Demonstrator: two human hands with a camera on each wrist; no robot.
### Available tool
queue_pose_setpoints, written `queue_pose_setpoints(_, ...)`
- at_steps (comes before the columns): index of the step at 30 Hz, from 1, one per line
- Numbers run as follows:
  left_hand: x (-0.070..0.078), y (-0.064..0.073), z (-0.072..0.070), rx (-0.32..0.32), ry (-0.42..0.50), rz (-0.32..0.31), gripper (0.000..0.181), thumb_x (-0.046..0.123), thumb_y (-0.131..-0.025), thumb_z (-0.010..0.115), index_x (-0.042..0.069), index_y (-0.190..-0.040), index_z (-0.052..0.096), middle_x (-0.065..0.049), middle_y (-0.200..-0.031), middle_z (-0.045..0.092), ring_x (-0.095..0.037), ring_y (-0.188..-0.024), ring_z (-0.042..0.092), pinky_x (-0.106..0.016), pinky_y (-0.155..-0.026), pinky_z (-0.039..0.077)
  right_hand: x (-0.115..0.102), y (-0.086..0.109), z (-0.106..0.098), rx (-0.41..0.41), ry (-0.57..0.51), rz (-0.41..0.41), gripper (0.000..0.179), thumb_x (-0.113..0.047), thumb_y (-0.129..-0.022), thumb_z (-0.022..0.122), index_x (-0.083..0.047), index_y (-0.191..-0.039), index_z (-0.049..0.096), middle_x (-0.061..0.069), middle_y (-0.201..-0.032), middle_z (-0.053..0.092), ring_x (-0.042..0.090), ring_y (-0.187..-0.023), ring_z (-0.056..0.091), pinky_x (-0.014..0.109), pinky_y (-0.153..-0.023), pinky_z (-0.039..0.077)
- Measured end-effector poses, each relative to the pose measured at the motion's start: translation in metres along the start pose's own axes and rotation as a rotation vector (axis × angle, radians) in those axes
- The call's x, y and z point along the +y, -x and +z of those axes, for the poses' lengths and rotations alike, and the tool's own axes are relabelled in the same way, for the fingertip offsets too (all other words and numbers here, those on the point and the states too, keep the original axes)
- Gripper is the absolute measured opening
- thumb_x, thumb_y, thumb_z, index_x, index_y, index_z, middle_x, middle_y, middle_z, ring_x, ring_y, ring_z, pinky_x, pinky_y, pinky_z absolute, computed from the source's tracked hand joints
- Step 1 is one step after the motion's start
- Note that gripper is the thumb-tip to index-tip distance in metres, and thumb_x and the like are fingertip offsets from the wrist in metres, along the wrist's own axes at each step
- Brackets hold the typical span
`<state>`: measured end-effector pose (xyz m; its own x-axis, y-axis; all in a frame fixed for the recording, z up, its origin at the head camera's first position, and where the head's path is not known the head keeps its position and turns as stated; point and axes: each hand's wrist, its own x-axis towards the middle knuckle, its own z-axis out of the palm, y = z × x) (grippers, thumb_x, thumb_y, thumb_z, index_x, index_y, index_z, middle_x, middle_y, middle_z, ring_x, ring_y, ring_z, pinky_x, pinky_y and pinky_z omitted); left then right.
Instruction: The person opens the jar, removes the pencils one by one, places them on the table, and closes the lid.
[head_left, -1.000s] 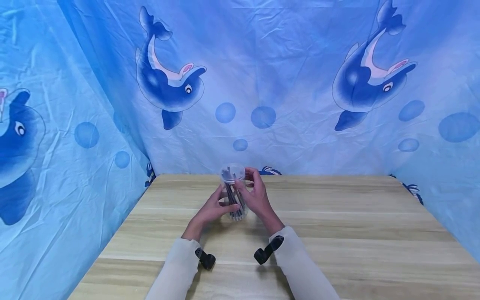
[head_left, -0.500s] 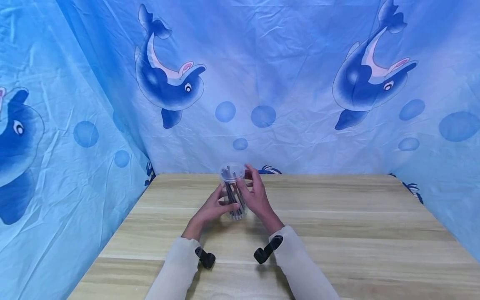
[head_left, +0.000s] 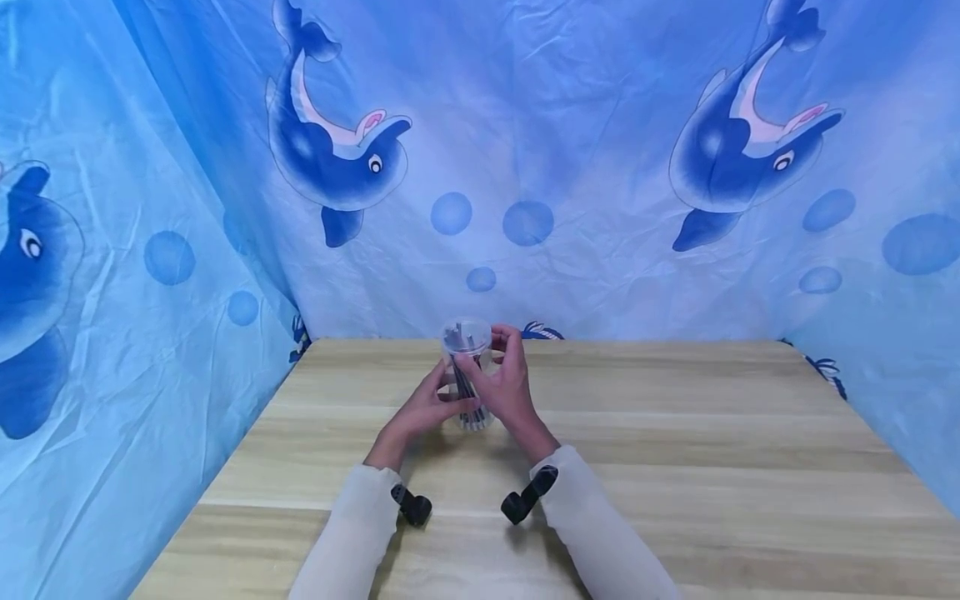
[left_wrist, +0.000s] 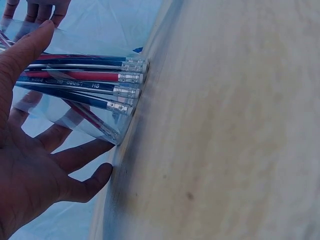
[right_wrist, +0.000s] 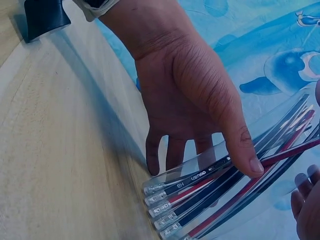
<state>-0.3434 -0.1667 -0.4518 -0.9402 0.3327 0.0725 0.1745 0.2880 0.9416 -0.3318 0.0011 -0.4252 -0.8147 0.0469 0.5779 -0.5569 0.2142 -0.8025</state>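
Note:
A clear plastic jar [head_left: 467, 337] stands upright on the table, near its far edge. Inside are several dark and red pencils [left_wrist: 102, 76], their eraser ends at the bottom. My left hand [head_left: 422, 413] grips the lower part, with the thumb across the front and the fingers spread round the far side. Higher up, just below the rim, my right hand [head_left: 510, 385] holds the jar between thumb and fingers from the right. Whether the top has a separate lid is hard to tell.
The wooden table [head_left: 675, 467] reaches toward me and to both sides. Blue cloth with printed dolphins [head_left: 337, 150] hangs behind it and along the left and right. Black wrist cameras [head_left: 411, 505] sit on both sleeves.
My right thumb has slid left across the front of the jar near its top, and the right wrist has turned slightly. The left hand keeps its grip. The head view has tilted slightly.

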Motion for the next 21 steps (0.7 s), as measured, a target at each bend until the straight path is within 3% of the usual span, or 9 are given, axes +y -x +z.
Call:
queue_pose_setpoints(4, 0.009, -0.002, -0.003, -0.016, -0.012, -0.011, 0.1, 0.024, -0.085, 0.081, 0.037, -0.16, 0.016, -0.017, -0.15, 0.041, -0.039, -0.137, 0.04, -0.061, -0.107, 0.036, -0.002, -0.005, -0.001, 0.003, 0.013, -0.021, 0.062, -0.038, -0.089, 0.074, -0.012, -0.135, 0.04, 0.009, -0.125, 0.053, 0.024, -0.112, 0.053, 0.05, -0.093, 0.047)
queue_pose_setpoints(11, 0.038, 0.01, -0.002, -0.028, -0.003, -0.02, 0.097, 0.023, -0.086, 0.08, 0.03, -0.16, 0.019, -0.02, -0.146, 0.045, -0.04, -0.133, 0.044, -0.06, -0.107, 0.037, -0.003, -0.007, -0.003, -0.011, 0.028, -0.015, 0.06, -0.037, -0.092, 0.07, -0.014, -0.139, 0.042, 0.008, -0.128, 0.052, 0.025, -0.114, 0.053, 0.044, -0.094, 0.046)
queue_pose_setpoints(16, 0.037, 0.014, 0.0, -0.018, 0.004, -0.047, 0.096, 0.021, -0.086, 0.08, 0.03, -0.16, 0.02, -0.02, -0.146, 0.046, -0.041, -0.131, 0.047, -0.061, -0.107, 0.037, 0.001, -0.004, -0.003, -0.036, 0.025, -0.007, 0.059, -0.038, -0.094, 0.067, -0.014, -0.142, 0.043, 0.008, -0.129, 0.052, 0.028, -0.114, 0.054, 0.045, -0.093, 0.046)
queue_pose_setpoints(21, 0.031, 0.012, 0.0, -0.018, 0.005, -0.035, 0.095, 0.02, -0.086, 0.08, 0.026, -0.16, 0.021, -0.021, -0.145, 0.046, -0.041, -0.132, 0.045, -0.061, -0.106, 0.037, 0.001, -0.003, -0.004, -0.036, 0.026, -0.03, 0.06, -0.041, -0.095, 0.065, -0.013, -0.143, 0.044, 0.01, -0.127, 0.052, 0.024, -0.112, 0.054, 0.05, -0.092, 0.047)
